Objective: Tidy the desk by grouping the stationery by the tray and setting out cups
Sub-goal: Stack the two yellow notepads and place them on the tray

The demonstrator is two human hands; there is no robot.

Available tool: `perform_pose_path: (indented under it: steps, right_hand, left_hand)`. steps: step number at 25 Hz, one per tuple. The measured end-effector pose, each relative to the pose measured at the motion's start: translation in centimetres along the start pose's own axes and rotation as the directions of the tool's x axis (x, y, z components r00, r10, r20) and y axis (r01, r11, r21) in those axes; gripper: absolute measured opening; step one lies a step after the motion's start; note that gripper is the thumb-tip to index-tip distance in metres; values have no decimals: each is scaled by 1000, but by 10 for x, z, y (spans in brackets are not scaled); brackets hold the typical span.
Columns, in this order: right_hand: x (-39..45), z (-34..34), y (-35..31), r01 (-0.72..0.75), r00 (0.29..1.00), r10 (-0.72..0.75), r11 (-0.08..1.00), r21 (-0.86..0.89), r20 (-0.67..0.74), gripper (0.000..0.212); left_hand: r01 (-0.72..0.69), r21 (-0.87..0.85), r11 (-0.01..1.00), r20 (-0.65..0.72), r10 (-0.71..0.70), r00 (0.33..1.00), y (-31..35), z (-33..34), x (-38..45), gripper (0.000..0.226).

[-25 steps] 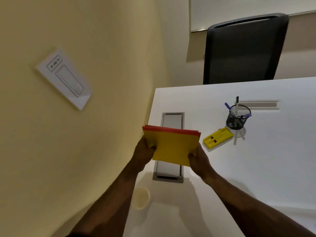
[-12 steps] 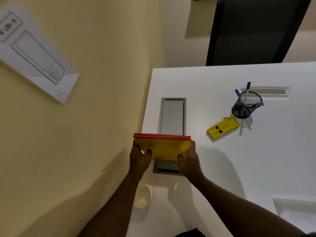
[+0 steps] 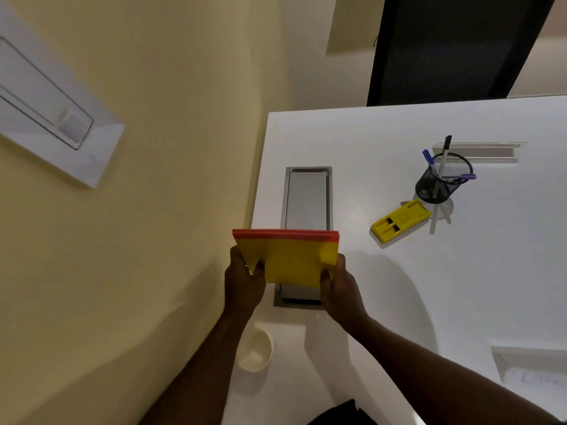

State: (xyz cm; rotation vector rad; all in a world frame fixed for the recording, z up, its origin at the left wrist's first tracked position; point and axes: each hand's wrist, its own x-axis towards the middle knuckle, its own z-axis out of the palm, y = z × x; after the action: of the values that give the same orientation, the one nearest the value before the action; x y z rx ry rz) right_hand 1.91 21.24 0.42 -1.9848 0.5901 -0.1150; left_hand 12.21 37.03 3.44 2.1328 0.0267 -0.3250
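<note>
Yellow and red sheets (image 3: 288,256) form the stack you hold with both hands above the white desk (image 3: 399,286), over the near end of the grey recessed panel (image 3: 308,197). Your left hand (image 3: 244,283) is clamped on the stack's left edge and your right hand (image 3: 339,289) on its right edge. A pale cup (image 3: 256,351) stands on the desk just below your left wrist. Well to the right, a yellow stapler-like tool (image 3: 400,220) lies just beside the black mesh pen holder (image 3: 438,182).

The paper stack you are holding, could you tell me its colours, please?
Yellow paper stack with a red top edge, in the head view.
</note>
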Motion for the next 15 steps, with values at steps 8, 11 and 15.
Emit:
perform_pose_path:
  steps: [8,11,15]
  right_hand:
    - [33,-2,-4,-229,971,231,973,-36,60,31]
    - [44,0,-1,-297,947,302,953,-57,113,40]
    - [54,6,7,-336,907,360,932,-138,219,43]
  left_hand:
    - [140,233,962,32,-151,988,7,2,38,53]
    - [187,338,923,56,-218,974,6,11,49,51]
    - [237,490,839,75,-311,947,5,18,60,50]
